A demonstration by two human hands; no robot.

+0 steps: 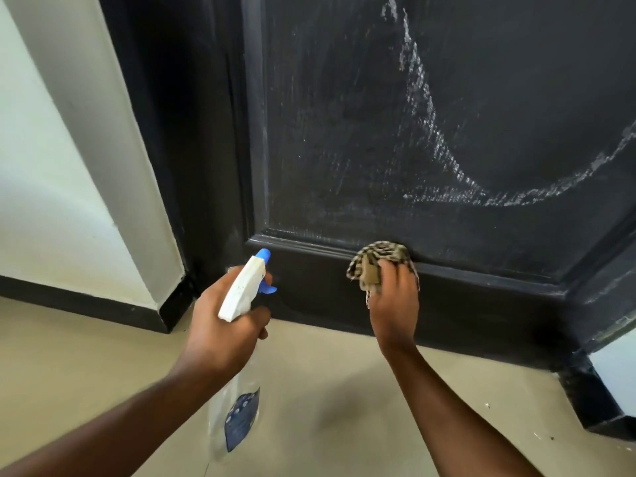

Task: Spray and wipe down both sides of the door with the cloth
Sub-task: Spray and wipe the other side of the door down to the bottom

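The right hand [394, 290] presses a bunched, patterned cloth [378, 258] against the black door [481, 98], at the moulding along the bottom edge of the recessed panel, low and near the floor [103, 356]. Its fingers curl over the cloth and pinch it in a wad. The cloth looks soft and light, so it should fold to the shape of the moulding; I think it is best held as now, gathered in the palm, with the fingertips pushing it into the groove. The left hand [227, 321] grips the spray bottle [241, 294] round its neck, to the left of the cloth and close in front of the door's bottom rail, with the blue nozzle pointing to the door. The clear body hangs below the hand; it seems thin plastic, light and a little slippery when wet, so the neck below the trigger is the safe place to hold. White streaks of spray remain on the panel above, far and right.
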